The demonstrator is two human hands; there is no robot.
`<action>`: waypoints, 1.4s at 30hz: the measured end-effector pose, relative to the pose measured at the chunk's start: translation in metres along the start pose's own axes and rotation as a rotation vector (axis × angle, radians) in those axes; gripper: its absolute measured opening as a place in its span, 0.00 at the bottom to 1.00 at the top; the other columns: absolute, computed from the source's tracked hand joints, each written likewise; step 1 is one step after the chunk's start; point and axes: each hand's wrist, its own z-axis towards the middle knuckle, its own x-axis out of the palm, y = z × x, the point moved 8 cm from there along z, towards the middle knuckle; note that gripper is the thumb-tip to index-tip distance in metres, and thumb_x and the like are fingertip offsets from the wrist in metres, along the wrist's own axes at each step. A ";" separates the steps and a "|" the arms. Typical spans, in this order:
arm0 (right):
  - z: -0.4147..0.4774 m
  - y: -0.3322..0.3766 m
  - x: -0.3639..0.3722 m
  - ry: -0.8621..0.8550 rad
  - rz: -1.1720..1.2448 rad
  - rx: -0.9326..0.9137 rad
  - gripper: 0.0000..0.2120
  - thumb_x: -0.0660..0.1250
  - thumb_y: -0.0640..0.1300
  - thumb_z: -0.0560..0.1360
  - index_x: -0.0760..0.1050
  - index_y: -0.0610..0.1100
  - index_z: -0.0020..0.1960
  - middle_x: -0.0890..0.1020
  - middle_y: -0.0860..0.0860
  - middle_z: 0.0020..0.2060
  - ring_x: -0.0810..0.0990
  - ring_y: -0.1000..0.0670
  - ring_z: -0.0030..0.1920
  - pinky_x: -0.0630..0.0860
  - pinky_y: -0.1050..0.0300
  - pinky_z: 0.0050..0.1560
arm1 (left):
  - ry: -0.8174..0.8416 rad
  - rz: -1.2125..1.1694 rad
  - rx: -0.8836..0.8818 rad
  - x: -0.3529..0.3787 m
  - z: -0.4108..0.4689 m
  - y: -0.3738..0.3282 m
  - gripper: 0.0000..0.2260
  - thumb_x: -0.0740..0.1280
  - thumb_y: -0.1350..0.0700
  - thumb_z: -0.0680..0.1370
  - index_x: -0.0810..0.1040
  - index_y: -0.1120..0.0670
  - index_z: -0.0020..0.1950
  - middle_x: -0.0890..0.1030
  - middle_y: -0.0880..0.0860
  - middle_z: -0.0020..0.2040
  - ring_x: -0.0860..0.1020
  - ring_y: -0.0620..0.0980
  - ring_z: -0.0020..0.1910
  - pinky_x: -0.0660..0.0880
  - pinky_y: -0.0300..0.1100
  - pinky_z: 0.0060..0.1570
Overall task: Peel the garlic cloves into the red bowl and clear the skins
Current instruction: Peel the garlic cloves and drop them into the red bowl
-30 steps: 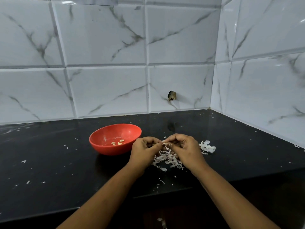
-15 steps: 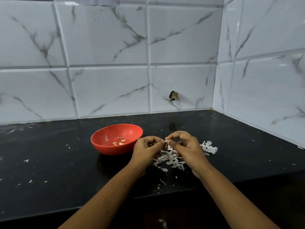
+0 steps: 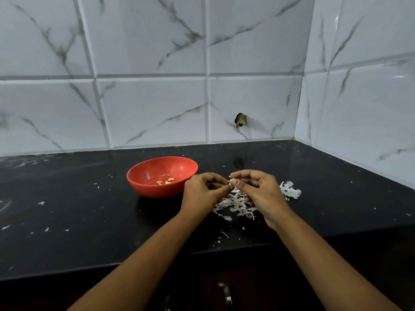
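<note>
now, beneath a grey-veined marble tile wall (image 3: 152, 108), a black counter (image 3: 67, 221) flecked with white scraps carries the work. a red bowl (image 3: 157, 189) sits left of centre on it, just beside the left hand (image 3: 199, 194). a loose heap of garlic skins (image 3: 235, 205) lies on the counter below and between the 2 hands, with a smaller clump (image 3: 290, 190) near it on the right. the left hand and the right hand (image 3: 262, 191) meet above that heap, each with fingers curled and fingertips pinching 1 garlic clove (image 3: 232, 181), which is held in the air, outside the bowl. 3 peeled cloves (image 3: 166, 181) lie at the bottom of the bowl. the step in hand looks to be stripping skin off the held clove. doing it well likely means the left hand holding the clove firm while the right thumbnail catches a loose edge and draws the papery skin off in long strips, dropping them onto the heap rather than scattering them, then tipping the bare clove into the bowl. how much skin remains on the clove is too small to tell.
</note>
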 end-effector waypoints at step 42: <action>-0.002 -0.002 0.004 0.031 -0.003 0.053 0.04 0.73 0.33 0.70 0.82 0.40 0.42 0.84 0.48 0.33 0.77 0.59 0.30 0.70 0.67 0.29 | 0.072 0.322 0.300 0.013 -0.002 -0.008 0.05 0.64 0.63 0.77 0.74 0.53 0.46 0.79 0.44 0.44 0.75 0.40 0.36 0.72 0.39 0.38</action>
